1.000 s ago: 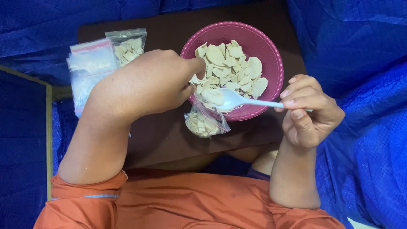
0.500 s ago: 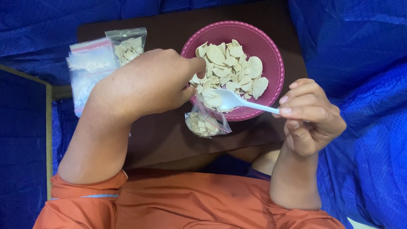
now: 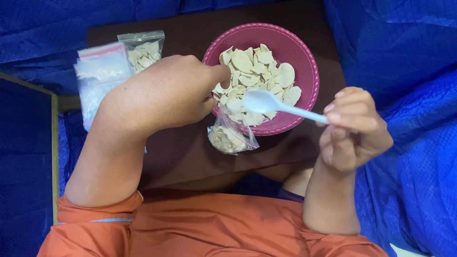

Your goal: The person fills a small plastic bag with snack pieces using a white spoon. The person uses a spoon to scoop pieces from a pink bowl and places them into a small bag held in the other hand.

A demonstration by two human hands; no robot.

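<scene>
A pink plastic bowl (image 3: 304,57) full of pale sliced chips (image 3: 257,71) sits on a dark brown board (image 3: 190,147). My left hand (image 3: 162,95) pinches the top of a small clear plastic bag (image 3: 231,135) partly filled with chips, holding it against the bowl's near rim. My right hand (image 3: 354,131) holds a white plastic spoon (image 3: 278,105) by its handle, the spoon's bowl hovering over the chips near the bag's mouth. The spoon looks empty.
A filled clear bag of chips (image 3: 145,50) lies at the board's back left, beside a stack of empty zip bags (image 3: 100,78). Blue fabric (image 3: 404,57) surrounds the board. My orange sleeves (image 3: 214,233) fill the bottom of the view.
My right hand has lifted and drawn the spoon back to the right, away from the bag's mouth. The left hand and bag have stayed in place.
</scene>
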